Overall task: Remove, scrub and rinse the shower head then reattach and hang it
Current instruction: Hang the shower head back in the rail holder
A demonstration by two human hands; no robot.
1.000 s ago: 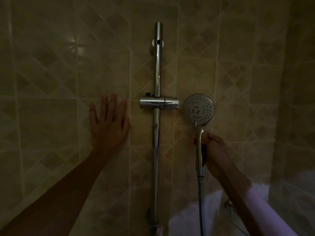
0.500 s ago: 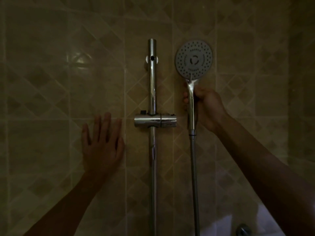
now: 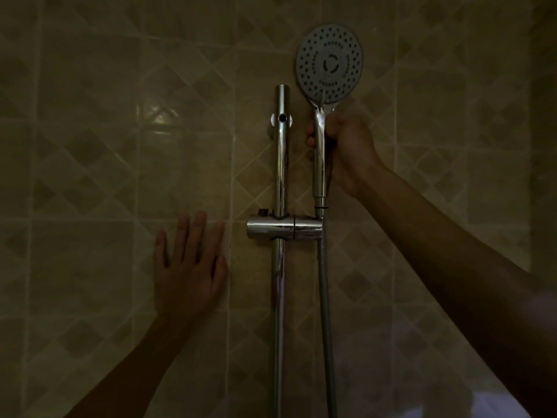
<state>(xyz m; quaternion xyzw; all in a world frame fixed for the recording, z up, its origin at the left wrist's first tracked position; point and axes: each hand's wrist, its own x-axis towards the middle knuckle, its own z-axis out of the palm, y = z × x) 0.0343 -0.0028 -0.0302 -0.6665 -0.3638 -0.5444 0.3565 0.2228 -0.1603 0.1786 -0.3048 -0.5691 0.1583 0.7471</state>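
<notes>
The chrome shower head (image 3: pixel 329 63) stands upright with its round spray face toward me, up at the top right of the rail. My right hand (image 3: pixel 343 146) grips its handle just below the face. Its metal hose (image 3: pixel 325 297) hangs straight down from the handle's lower end, passing right beside the chrome holder bracket (image 3: pixel 284 231) on the vertical slide rail (image 3: pixel 281 152). The handle's lower end sits just above the bracket's right end. My left hand (image 3: pixel 190 267) rests flat on the tiled wall, fingers straight, left of the bracket.
Beige diamond-patterned tiles (image 3: pixel 120 146) cover the wall in dim light. The rail's upper wall mount (image 3: pixel 282 118) sits near its top. Something pale (image 3: pixel 497 405) shows at the bottom right corner.
My right hand has lifted the shower head from beside the bracket to above it, and moved it left toward the rail. The left hand stays flat on the wall.
</notes>
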